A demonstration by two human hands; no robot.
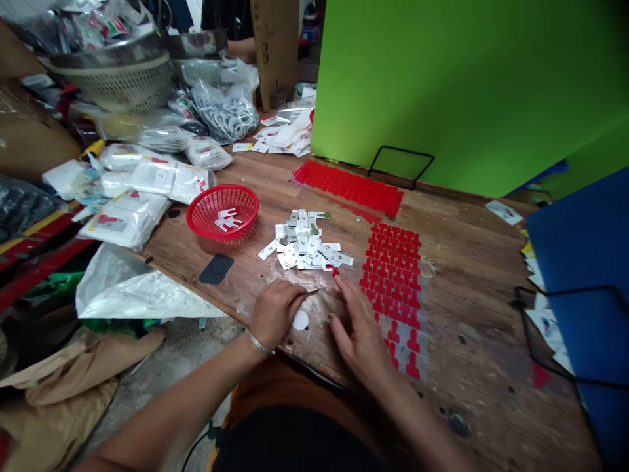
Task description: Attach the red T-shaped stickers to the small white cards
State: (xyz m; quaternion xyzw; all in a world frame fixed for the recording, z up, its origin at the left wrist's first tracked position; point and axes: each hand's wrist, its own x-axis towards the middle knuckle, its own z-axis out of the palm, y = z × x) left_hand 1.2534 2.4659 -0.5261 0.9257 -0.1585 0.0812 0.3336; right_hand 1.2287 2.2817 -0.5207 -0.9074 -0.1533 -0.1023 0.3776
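My left hand (276, 313) is closed, pinching a thin flat piece (312, 292) seen nearly edge-on over the table's front edge. My right hand (361, 328) has its fingers stretched and the thumb apart. A small red sticker (335, 270) is at its index fingertip; whether it sticks to the finger or lies on the table I cannot tell. Just beyond both hands is a loose pile of small white and grey flat pieces (304, 242). Right of my right hand lies a sheet of red T-shaped stickers (393, 262), with gaps in its near rows.
A red plastic basket (196, 219) with a few pieces stands left of the pile. More red sheets (348, 187) lie behind. Bagged goods (162, 174) crowd the left. A green panel (442, 85) and a blue panel (580, 262) with black wire stands border the table (472, 275).
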